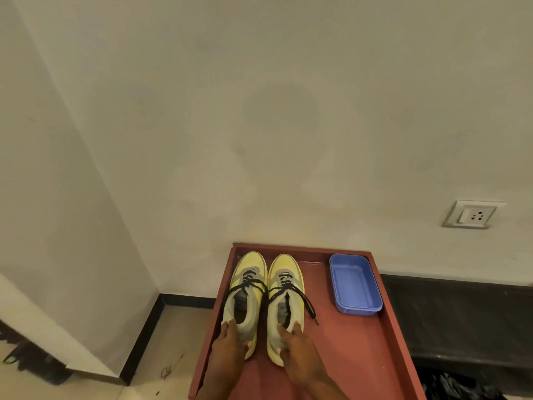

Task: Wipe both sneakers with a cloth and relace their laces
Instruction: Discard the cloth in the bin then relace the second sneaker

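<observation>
Each hand's fingers (230,330) curl around a shoe (246,301) heel, and loose laces (305,301) just beyond them could snag.

Blue plastic tub (355,284) on red-brown tray table (360,356), wall socket (473,215) right, tiled floor (161,342)

Both hands, left (230,339) and right (294,340), seemingly grip the heels of two yellow sneakers (248,295) on a red tray (360,342).
</observation>
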Action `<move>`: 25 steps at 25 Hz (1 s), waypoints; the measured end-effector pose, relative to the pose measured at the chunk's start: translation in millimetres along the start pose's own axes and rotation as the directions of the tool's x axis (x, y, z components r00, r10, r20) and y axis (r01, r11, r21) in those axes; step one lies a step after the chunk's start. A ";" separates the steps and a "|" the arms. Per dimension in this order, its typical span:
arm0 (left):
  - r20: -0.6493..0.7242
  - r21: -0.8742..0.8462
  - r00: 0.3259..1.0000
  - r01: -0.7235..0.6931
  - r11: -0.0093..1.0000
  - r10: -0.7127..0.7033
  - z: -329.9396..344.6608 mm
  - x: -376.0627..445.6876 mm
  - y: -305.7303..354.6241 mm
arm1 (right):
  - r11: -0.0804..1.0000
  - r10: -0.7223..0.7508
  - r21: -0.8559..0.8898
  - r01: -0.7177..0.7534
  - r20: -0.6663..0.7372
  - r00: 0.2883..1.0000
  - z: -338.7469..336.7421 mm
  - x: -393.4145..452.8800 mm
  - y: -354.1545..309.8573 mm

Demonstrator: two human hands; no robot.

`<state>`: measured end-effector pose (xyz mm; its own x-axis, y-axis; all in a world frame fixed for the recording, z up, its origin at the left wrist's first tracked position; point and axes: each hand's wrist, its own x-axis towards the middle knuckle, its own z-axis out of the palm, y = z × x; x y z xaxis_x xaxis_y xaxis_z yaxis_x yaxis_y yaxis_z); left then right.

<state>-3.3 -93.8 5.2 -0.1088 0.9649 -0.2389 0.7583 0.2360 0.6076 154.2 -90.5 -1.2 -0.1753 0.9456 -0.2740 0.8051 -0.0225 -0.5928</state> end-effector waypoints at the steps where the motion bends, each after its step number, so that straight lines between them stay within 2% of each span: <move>1: 0.033 0.031 0.999 0.000 1.000 -0.001 -0.6 0.2 0.5 | 1.000 -0.004 -0.025 0.004 0.015 1.000 -0.9 0.5 0.6; 6: 0.191 0.156 0.981 0.001 0.988 -0.031 -1.9 5.2 -0.6 | 0.994 0.002 -0.110 0.006 0.069 0.998 -0.5 0.7 -2.9; 11: 0.243 0.233 0.970 -0.048 0.971 -0.010 -3.4 8.8 -8.4 | 0.994 0.006 -0.111 0.003 0.077 0.997 3.3 -2.3 -9.0; 17: 0.253 0.204 0.966 -0.103 0.973 0.050 -6.0 12.5 -15.6 | 0.997 0.017 -0.073 -0.011 0.074 0.997 6.5 -2.2 -13.8; 23: 0.279 0.051 0.955 -0.116 0.992 0.098 3.5 5.7 -9.9 | 0.998 0.007 -0.067 0.001 0.109 0.994 5.5 -3.2 -18.2; 25: 0.277 0.059 0.957 -0.108 0.992 0.088 7.2 6.8 -4.2 | 0.997 0.006 -0.081 0.005 0.129 0.992 3.7 -3.2 -18.9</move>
<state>-2.7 -89.1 -4.5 0.1408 0.9121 -0.3850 0.8021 0.1229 0.5844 137.4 -94.3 8.0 -0.2425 0.8955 -0.3732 0.8473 0.0081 -0.5311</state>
